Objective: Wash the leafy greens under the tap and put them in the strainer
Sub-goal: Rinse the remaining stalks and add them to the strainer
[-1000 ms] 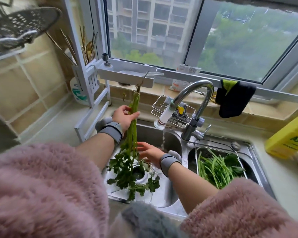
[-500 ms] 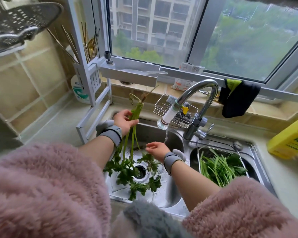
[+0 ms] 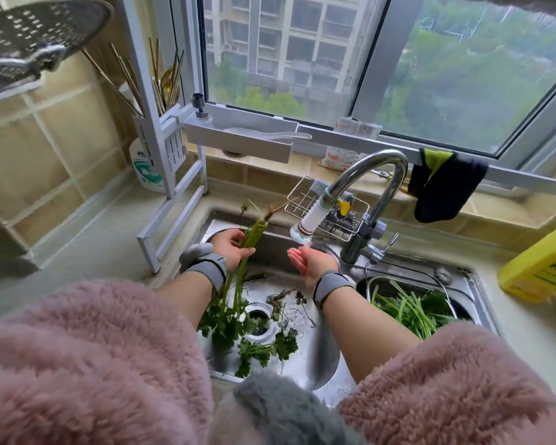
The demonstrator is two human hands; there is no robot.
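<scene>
While the bunch of greens (image 3: 238, 284) is gripped near its root end by the left hand (image 3: 230, 247), with the fingers curled round the stalks, its leaves are left trailing into the sink (image 3: 315, 354) and over the drain (image 3: 259, 322). The right hand (image 3: 308, 261) is held flat and empty, fingers straight, just under the tap (image 3: 302, 231), so the bunch itself lies to the left of the tap and is not under the spout. Loose sprigs (image 3: 283, 303) are already seen lying beside the drain; more leaves could be torn off and lost there if the bunch is dragged across it. A one-handed hold near the roots could be loosened by wet stalks, and the bunch dropped. Some dirt may be left on the leaves if only the stalks are rinsed. Washed greens (image 3: 411, 309) are already held in the strainer (image 3: 446, 292), to the right of the tap, and could be soiled if this bunch is added before it is clean.
</scene>
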